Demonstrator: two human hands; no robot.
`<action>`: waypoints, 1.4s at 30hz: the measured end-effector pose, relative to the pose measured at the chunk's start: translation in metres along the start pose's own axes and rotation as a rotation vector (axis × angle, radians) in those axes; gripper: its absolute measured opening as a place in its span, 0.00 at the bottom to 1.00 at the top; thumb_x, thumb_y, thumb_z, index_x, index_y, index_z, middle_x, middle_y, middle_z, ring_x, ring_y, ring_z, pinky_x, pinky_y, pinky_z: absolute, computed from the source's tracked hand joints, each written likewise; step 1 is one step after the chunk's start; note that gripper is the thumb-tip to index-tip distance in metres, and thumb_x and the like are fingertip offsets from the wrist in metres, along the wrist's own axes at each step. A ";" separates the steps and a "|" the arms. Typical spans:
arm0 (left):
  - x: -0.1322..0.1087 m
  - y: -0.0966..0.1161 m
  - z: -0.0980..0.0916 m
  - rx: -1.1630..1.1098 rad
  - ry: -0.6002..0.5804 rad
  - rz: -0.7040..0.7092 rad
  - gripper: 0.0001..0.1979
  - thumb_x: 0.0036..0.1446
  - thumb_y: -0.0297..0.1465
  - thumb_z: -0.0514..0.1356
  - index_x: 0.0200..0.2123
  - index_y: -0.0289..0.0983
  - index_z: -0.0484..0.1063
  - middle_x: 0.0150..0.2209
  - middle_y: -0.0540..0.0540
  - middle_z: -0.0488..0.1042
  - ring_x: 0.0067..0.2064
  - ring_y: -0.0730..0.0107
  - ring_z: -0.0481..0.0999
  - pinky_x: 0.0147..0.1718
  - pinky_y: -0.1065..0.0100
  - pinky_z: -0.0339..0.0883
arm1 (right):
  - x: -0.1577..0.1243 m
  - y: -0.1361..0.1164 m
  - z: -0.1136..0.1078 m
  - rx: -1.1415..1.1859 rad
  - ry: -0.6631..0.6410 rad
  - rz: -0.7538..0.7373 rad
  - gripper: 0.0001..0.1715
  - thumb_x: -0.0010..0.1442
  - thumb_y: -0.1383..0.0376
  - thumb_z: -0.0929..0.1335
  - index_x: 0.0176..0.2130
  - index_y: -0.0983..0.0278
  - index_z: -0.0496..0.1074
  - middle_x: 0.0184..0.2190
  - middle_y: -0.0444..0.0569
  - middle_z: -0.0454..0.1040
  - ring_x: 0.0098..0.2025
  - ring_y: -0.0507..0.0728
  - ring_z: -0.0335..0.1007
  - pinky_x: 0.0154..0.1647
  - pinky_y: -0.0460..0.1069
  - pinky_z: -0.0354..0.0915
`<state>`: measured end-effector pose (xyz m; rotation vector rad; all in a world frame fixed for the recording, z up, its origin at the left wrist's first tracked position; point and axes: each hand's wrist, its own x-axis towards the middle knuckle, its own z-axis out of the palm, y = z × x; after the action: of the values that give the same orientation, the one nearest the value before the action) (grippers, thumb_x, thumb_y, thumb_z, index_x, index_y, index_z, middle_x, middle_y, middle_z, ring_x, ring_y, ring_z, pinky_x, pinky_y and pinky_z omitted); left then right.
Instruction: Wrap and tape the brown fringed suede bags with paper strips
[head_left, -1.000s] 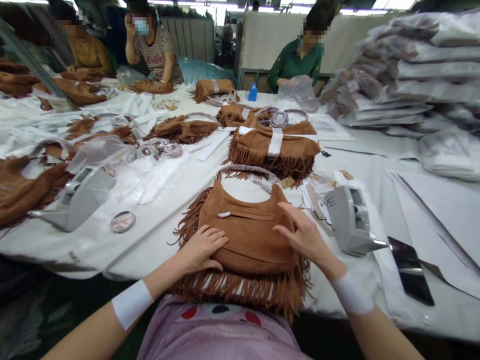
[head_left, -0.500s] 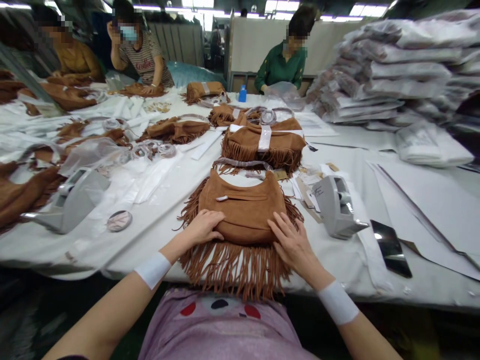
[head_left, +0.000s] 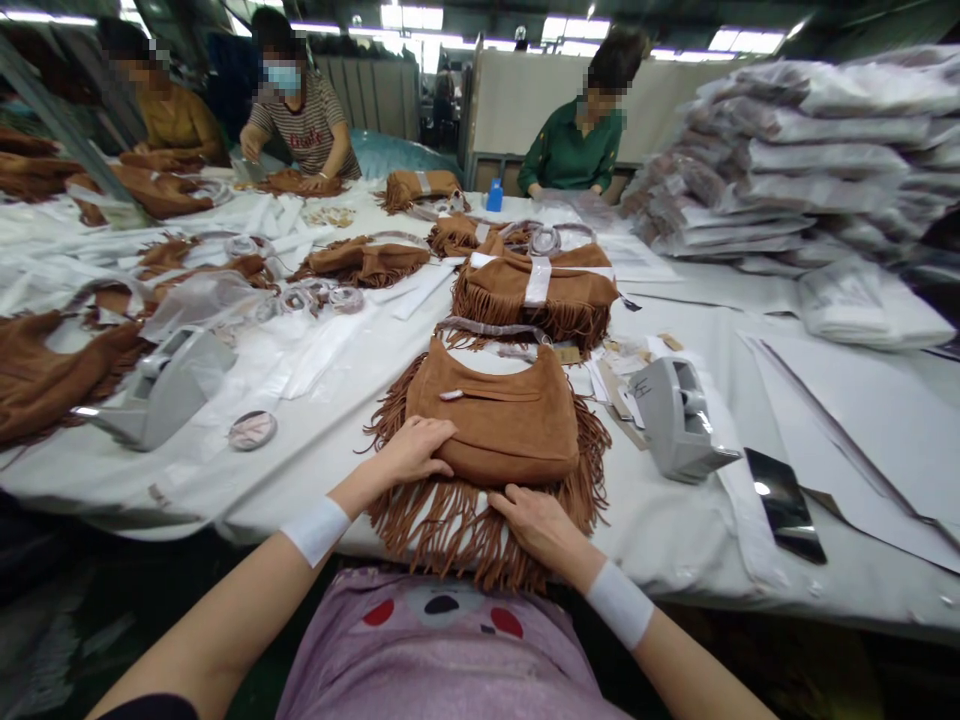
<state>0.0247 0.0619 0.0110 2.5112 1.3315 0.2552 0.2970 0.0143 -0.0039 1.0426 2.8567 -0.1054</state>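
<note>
A brown suede fringed handbag (head_left: 495, 415) lies flat in front of me, its wrapped strap at the far side and a zip with a white-wrapped pull across its front. Long fringe (head_left: 442, 520) fans out from its bottom edge toward me. My left hand (head_left: 416, 448) rests on the bag's lower left corner, fingers stretched out over the suede. Just below the bag's bottom edge, my right hand (head_left: 536, 520) lies over the fringe strands with its fingers extended. Both wrists have white bands.
Grey tape dispensers stand left (head_left: 169, 385) and right (head_left: 686, 415). A black phone (head_left: 784, 505) lies at right, a round tin (head_left: 253, 430) at left. Another fringed bag (head_left: 536, 290) sits behind mine. Wrapped packages (head_left: 817, 150) are piled at back right. Several people work across the table.
My right hand has moved from the bag's lower right side down and left onto the fringe. The left hand stays on the bag's corner. The view has shifted slightly.
</note>
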 end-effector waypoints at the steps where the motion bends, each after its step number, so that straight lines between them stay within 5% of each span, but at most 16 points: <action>1: -0.003 0.003 0.000 0.016 0.040 -0.003 0.30 0.53 0.41 0.65 0.56 0.38 0.62 0.60 0.38 0.65 0.59 0.52 0.64 0.55 0.54 0.56 | -0.003 0.002 0.001 0.000 0.012 -0.017 0.16 0.65 0.72 0.59 0.49 0.60 0.66 0.36 0.48 0.69 0.34 0.54 0.67 0.31 0.48 0.59; 5: -0.024 0.032 0.007 0.038 0.208 0.106 0.21 0.62 0.36 0.57 0.57 0.40 0.62 0.62 0.40 0.62 0.61 0.54 0.60 0.56 0.53 0.52 | -0.010 0.004 0.005 0.014 0.097 -0.062 0.21 0.65 0.73 0.60 0.55 0.59 0.64 0.37 0.48 0.68 0.34 0.54 0.65 0.33 0.48 0.61; 9: -0.043 0.061 0.028 -0.018 0.043 0.368 0.20 0.67 0.36 0.49 0.60 0.41 0.59 0.58 0.43 0.68 0.57 0.60 0.64 0.55 0.56 0.53 | -0.010 0.002 0.007 0.020 0.154 -0.115 0.17 0.65 0.71 0.60 0.53 0.63 0.66 0.42 0.52 0.70 0.39 0.56 0.66 0.39 0.51 0.63; 15: -0.050 0.057 0.048 0.016 -0.014 0.324 0.20 0.66 0.43 0.50 0.54 0.39 0.64 0.53 0.43 0.71 0.53 0.57 0.65 0.57 0.53 0.48 | -0.011 0.002 0.006 0.114 0.215 -0.302 0.15 0.66 0.70 0.60 0.50 0.63 0.68 0.58 0.51 0.66 0.62 0.57 0.55 0.59 0.57 0.55; 20: -0.045 0.052 0.043 0.083 -0.047 0.368 0.12 0.65 0.41 0.52 0.41 0.39 0.68 0.39 0.46 0.72 0.44 0.62 0.66 0.54 0.55 0.51 | -0.014 0.004 0.001 0.180 0.161 -0.392 0.12 0.68 0.68 0.59 0.44 0.61 0.70 0.45 0.47 0.73 0.55 0.54 0.61 0.61 0.56 0.53; 24: -0.047 0.049 0.037 0.128 -0.044 0.404 0.10 0.64 0.38 0.53 0.34 0.39 0.67 0.37 0.46 0.69 0.40 0.64 0.65 0.50 0.57 0.54 | -0.031 0.022 0.001 0.178 0.121 -0.356 0.10 0.67 0.68 0.61 0.44 0.61 0.69 0.36 0.45 0.72 0.46 0.53 0.65 0.59 0.56 0.54; 29: -0.056 0.043 0.031 0.108 -0.061 0.424 0.09 0.63 0.35 0.53 0.31 0.39 0.67 0.39 0.46 0.69 0.40 0.64 0.65 0.50 0.56 0.54 | -0.060 0.053 0.009 0.167 0.140 -0.262 0.05 0.63 0.68 0.64 0.39 0.62 0.69 0.39 0.48 0.73 0.52 0.57 0.66 0.59 0.58 0.56; 37: -0.083 0.037 0.033 0.043 0.015 0.286 0.05 0.63 0.33 0.54 0.35 0.39 0.68 0.48 0.46 0.71 0.45 0.65 0.67 0.53 0.56 0.54 | -0.093 0.091 0.005 0.070 0.245 -0.253 0.25 0.57 0.77 0.60 0.50 0.59 0.69 0.52 0.48 0.74 0.61 0.57 0.61 0.58 0.57 0.57; 42: -0.099 0.042 0.032 -0.048 0.119 0.191 0.05 0.61 0.33 0.57 0.35 0.39 0.70 0.50 0.46 0.72 0.47 0.63 0.68 0.50 0.55 0.58 | -0.113 0.093 0.027 0.149 0.398 -0.035 0.24 0.54 0.77 0.59 0.42 0.56 0.73 0.47 0.46 0.78 0.60 0.61 0.64 0.60 0.63 0.52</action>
<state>0.0109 -0.0482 -0.0078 2.6195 1.1123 0.4783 0.4445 0.0102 -0.0205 1.1546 3.2683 -0.1285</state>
